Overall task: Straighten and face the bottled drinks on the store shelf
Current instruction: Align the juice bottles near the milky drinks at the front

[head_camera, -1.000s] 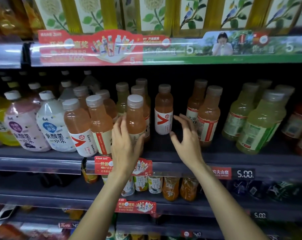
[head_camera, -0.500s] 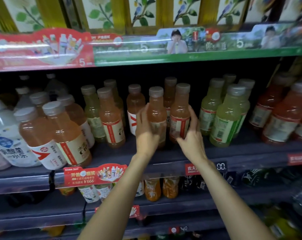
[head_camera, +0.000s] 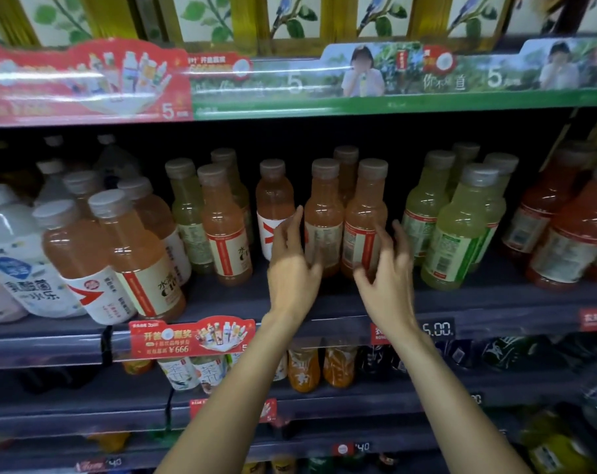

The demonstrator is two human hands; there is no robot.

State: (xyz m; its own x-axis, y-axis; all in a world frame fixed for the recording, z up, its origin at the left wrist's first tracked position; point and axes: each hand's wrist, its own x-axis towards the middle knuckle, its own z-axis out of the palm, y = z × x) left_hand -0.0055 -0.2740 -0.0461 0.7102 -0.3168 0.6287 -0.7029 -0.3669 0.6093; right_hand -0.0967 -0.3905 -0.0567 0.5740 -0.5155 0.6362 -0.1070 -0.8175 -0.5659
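Observation:
Two orange drink bottles stand side by side mid-shelf: the left one (head_camera: 324, 213) and the right one (head_camera: 366, 213), both with labels turned sideways. My left hand (head_camera: 292, 265) hovers in front of the left bottle, fingers spread and relaxed, holding nothing. Just right of the right bottle, my right hand (head_camera: 387, 278) is raised with fingers loosely extended, gripping nothing. A third orange bottle with a white-and-red label (head_camera: 273, 206) stands behind my left hand's fingers. More orange bottles (head_camera: 223, 227) stand further left.
Green drink bottles (head_camera: 457, 230) stand right of my hands, red ones (head_camera: 570, 234) at the far right, white milky bottles (head_camera: 20, 261) at far left. The shelf's front rail (head_camera: 324, 331) carries price tags. An upper shelf edge (head_camera: 358, 104) hangs overhead. Lower shelves hold more bottles.
Both hands have let go of the two orange bottles they gripped half a second ago and drawn back slightly. The view has shifted right since a second ago.

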